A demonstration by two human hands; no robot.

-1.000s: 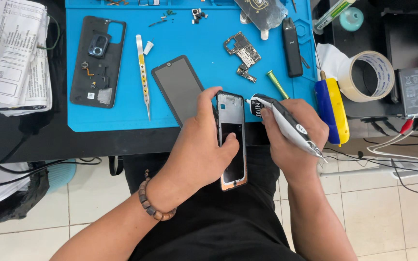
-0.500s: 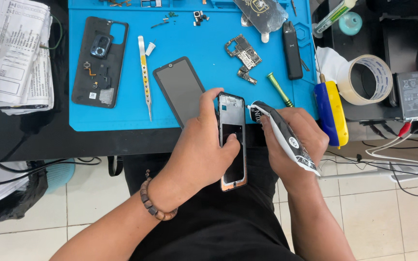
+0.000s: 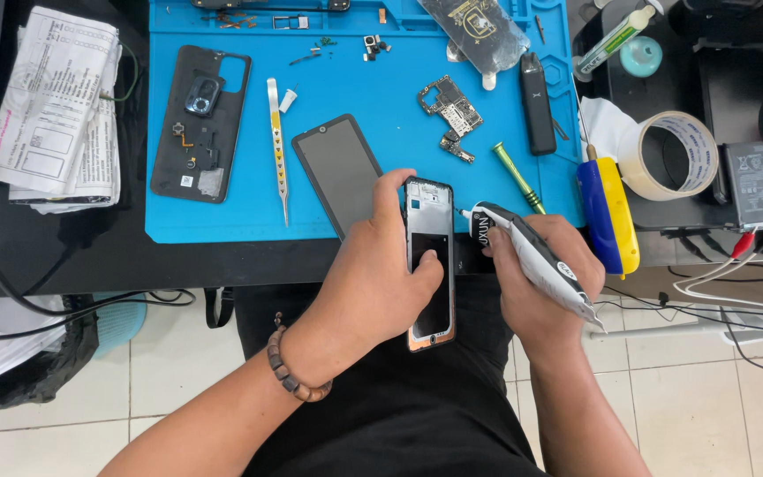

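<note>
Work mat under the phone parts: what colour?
Blue, plain; the work mat shows best in the head view.

Both forearms are bare to the bottom of the view, with no sleeves showing. The left hand [image 3: 373, 291] has a bracelet [image 3: 296, 378] of round brown wooden beads strung around its wrist. The right hand [image 3: 536, 283] wears no ring, watch or band. Below the arms, the lap is covered in plain black cloth [image 3: 399, 415], lightly creased, without any visible print or seam detail.
</note>
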